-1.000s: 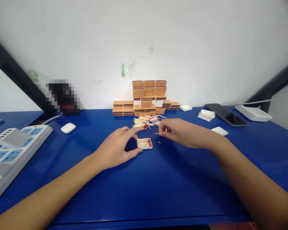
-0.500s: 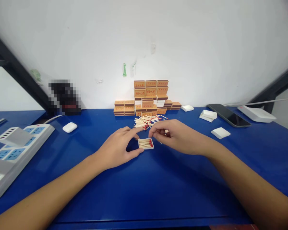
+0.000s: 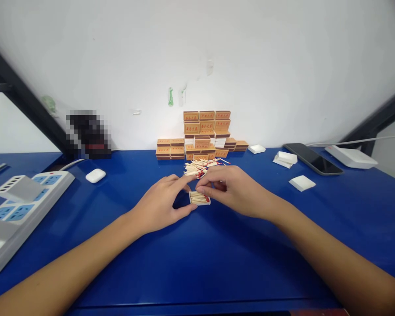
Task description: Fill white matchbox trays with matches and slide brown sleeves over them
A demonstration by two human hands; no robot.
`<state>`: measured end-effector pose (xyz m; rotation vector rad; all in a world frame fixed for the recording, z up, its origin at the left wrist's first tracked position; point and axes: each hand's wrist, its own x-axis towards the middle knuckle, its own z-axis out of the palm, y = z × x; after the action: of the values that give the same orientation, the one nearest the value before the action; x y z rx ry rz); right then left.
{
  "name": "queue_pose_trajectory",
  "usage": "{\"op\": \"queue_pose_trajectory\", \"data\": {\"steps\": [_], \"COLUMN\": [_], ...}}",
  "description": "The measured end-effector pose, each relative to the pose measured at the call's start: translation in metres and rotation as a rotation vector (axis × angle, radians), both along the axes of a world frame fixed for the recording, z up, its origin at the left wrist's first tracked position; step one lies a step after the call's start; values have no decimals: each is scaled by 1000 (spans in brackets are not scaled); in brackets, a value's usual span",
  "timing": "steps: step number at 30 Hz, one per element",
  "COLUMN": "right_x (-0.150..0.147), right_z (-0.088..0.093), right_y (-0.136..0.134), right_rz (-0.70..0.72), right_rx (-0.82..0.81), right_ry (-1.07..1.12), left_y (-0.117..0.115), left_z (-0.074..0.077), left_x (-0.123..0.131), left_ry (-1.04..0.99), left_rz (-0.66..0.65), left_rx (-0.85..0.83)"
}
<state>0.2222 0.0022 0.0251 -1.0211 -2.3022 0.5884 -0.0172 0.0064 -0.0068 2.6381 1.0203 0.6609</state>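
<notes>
A small white matchbox tray [image 3: 208,204] holds a layer of matches [image 3: 197,198], their red heads to the right. My left hand [image 3: 163,202] grips its left end, thumb along the near edge and a finger at the far edge, with the index finger stretched beyond. Over the tray's far right part, my right hand [image 3: 230,191] is closed with thumb and index fingertip together. Whatever is in that pinch is hidden. Just behind the hands lies a loose heap of red-tipped matches [image 3: 197,166], partly covered by my right hand.
Orange matchboxes [image 3: 206,126] are stacked against the wall. Empty white trays [image 3: 302,183] lie at right, near a phone [image 3: 312,158] and a white box-shaped device [image 3: 351,157]. At left are a power strip [image 3: 57,188] and a white earbud case [image 3: 95,175] on the blue table [image 3: 197,263].
My right hand has moved left and slightly down, from beside the tray to over it, and its thumb and index finger have come together. My left hand and the tray stay put.
</notes>
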Motion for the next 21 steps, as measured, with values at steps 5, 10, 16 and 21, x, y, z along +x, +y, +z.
{"op": "queue_pose_trajectory", "data": {"steps": [5, 10, 16, 21], "right_x": [-8, -2, 51, 77], "right_z": [-10, -7, 20, 14], "right_y": [0, 2, 21, 31], "right_rz": [-8, -11, -295, -302], "right_rx": [37, 82, 203, -162], "right_ry": [-113, -196, -270, -519], "left_y": [0, 0, -1, -1], "left_z": [0, 0, 2, 2], "left_x": [1, 0, 0, -1], "left_ry": [-6, -9, 0, 3], "left_rz": [-15, -7, 10, 16], "left_rx": [-8, -18, -38, -39]}}
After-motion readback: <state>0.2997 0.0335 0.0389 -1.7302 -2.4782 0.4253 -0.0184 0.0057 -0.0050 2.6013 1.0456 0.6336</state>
